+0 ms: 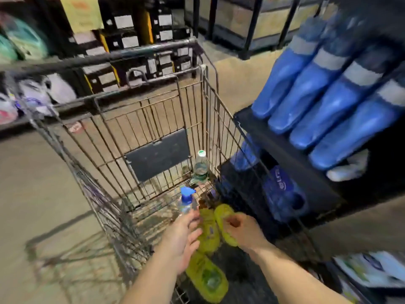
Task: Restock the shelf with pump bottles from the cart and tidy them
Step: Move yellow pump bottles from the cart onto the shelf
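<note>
A wire shopping cart stands in front of me. On its floor lie yellow-green bottles, and one more lies nearer to me. My left hand is low in the cart, fingers wrapped on a clear pump bottle with a blue pump head. My right hand closes on the right yellow-green bottle. On the dark shelf to the right stands a row of blue bottles. The picture is blurred by motion.
A clear water bottle with a white cap stands at the cart's far right corner. More blue packs fill the lower shelf. Across the aisle, shelves hold bags and dark boxes. Packets lie at the lower right.
</note>
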Demonstrator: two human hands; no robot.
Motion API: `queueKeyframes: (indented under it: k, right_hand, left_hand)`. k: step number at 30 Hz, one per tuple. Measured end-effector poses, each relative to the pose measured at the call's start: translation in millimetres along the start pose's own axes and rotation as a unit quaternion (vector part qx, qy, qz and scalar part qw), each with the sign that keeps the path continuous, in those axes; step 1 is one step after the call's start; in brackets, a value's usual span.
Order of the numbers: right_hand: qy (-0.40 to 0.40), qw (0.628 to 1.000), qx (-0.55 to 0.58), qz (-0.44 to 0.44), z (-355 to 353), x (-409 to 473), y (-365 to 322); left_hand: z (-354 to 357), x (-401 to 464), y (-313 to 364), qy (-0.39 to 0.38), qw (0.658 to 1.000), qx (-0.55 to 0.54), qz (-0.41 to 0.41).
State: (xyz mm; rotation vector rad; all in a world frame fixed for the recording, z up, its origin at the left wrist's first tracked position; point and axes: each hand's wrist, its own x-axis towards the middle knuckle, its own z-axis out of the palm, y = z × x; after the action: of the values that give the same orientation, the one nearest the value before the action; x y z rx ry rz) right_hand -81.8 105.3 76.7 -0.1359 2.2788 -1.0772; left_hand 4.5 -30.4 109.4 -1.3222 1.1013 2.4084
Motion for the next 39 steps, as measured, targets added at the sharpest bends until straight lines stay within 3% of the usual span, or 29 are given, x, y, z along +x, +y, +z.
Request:
queueKeyframes:
  k: [2,6,12,19,22,27,32,36,39]
  right_hand:
    - [-0.044,0.996,-0.07,0.021,23.2,11.6,28.5]
    - [-0.193,0.973,-0.092,0.089,75.2,22.8,76.6]
    - [-0.172,0.937,-0.265,0.148,121.3,44.6,115.2]
    - [-0.233,0.909,-0.294,0.184,133.1,52.4,136.3]
    - [-0.249,0.917,-0.257,0.175,137.6,48.5,148.6]
    - [-0.204,0.955,-0.139,0.164,103.8,20.9,148.4]
    - [-0.069,0.994,0.008,0.084,-10.3,-44.3,81.7]
    - [0.08,0.988,0.13,0.015,-92.6,-106.7,37.1]
    - [0.148,0.97,0.193,-0.031,-149.6,-172.7,12.2]
  left_hand:
    - [-11.1,28.8,-13.0,0.017,0.999,-0.022,-0.018]
    - [-19.8,61.1,-35.3,0.048,0.998,-0.032,-0.034]
    - [-24.4,83.2,-43.4,0.057,0.997,-0.028,-0.051]
    - [-29.0,83.5,-53.3,0.107,0.992,-0.036,-0.064]
    - [-29.0,85.0,-56.6,0.12,0.991,-0.031,-0.055]
    - [-29.7,79.7,-54.8,0.126,0.991,-0.02,-0.037]
    - [-7.6,22.4,-35.4,0.057,0.996,0.057,-0.048]
    - [36.2,-26.5,-23.7,-0.02,0.987,0.14,-0.078]
    - [99.2,-66.3,-19.7,-0.116,0.969,0.19,-0.105]
